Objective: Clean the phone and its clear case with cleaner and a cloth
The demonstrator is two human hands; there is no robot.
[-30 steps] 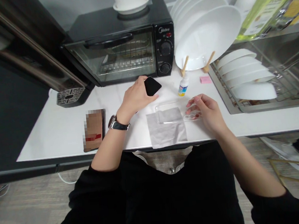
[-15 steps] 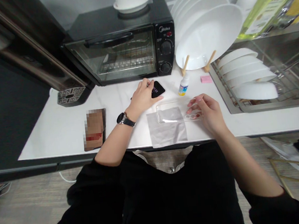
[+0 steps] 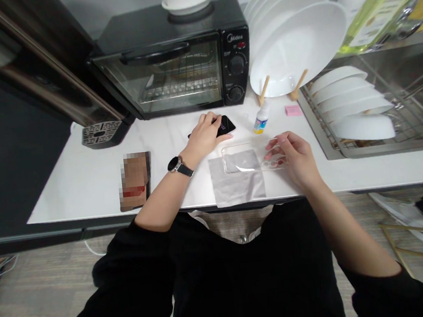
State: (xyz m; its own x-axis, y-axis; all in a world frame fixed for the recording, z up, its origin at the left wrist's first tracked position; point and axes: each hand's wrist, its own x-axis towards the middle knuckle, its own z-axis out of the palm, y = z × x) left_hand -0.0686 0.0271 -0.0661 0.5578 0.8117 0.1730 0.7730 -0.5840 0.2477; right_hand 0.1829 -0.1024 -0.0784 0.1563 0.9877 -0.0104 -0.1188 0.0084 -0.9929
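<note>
My left hand (image 3: pixel 206 134) is closed over a black smartphone (image 3: pixel 226 124) on the white counter, thumb at its near edge and fingers across its far side. The hand covers much of the phone; part of its lit screen shows. In my right hand (image 3: pixel 292 156) is a clear phone case (image 3: pixel 240 162), pinched at its right end between thumb and fingers. The case is above a grey cleaning cloth (image 3: pixel 233 189) at the counter's front edge. Just beyond the case stands a small white bottle (image 3: pixel 261 120) with a yellow and blue label.
A black toaster oven (image 3: pixel 166 78) stands behind the hands. White plates (image 3: pixel 298 45) lean in a rack beside it. At right, bowls (image 3: pixel 361 128) sit in a sink basket. A pink sticky-note pad (image 3: pixel 293 110) lies near the bottle, a blurred-out flat object (image 3: pixel 135 181) at left.
The view has shifted slightly. A paler edge of the phone now shows by my left thumb. My right hand and the clear case have hardly moved.
</note>
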